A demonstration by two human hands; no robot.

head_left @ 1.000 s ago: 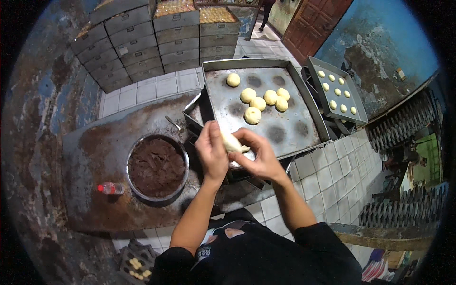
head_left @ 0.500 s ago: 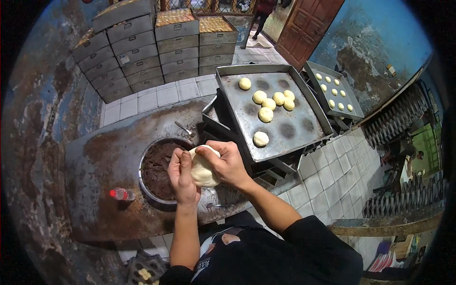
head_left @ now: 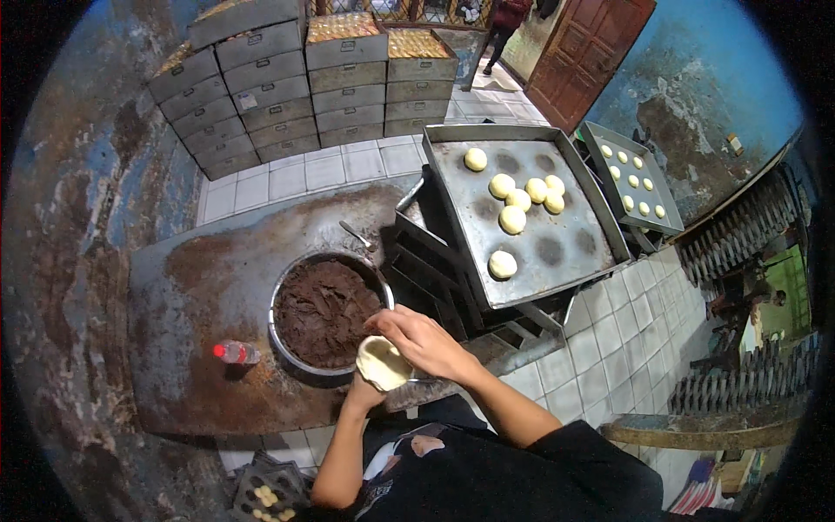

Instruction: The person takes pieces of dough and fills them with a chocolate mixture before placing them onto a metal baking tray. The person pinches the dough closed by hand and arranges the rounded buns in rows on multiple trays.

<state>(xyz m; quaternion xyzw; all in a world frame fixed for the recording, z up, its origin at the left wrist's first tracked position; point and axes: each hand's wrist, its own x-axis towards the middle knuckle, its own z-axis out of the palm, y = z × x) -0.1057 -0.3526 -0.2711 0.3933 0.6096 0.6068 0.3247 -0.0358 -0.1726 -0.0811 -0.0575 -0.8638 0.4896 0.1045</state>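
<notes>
My left hand (head_left: pixel 365 395) holds a flattened piece of pale dough (head_left: pixel 384 365) from below, cupped so that its middle is hollow. Just above and to the right, my right hand (head_left: pixel 428 346) reaches over the dough's edge, its fingers loosely stretched toward the bowl; its thumb is hidden. No object shows in that hand. Beside both hands stands a round metal bowl (head_left: pixel 276 327) with dark brown paste (head_left: pixel 322 306) in it. On the far side of the bowl lies a metal spoon or fork (head_left: pixel 355 233).
A large metal tray (head_left: pixel 557 291) with several dough balls (head_left: pixel 512 219) rests on a rack at right; another filled tray (head_left: pixel 619 174) is behind it. A red-capped bottle (head_left: pixel 237 352) stands left on the worn table (head_left: pixel 196 287). Stacked metal boxes (head_left: pixel 348 78) line the back. A person (head_left: pixel 504 30) is near the door.
My right hand has let go of the dough and shifted to its upper right edge. My left hand has lowered and tipped the dough into a cup shape. The view has shifted slightly.
</notes>
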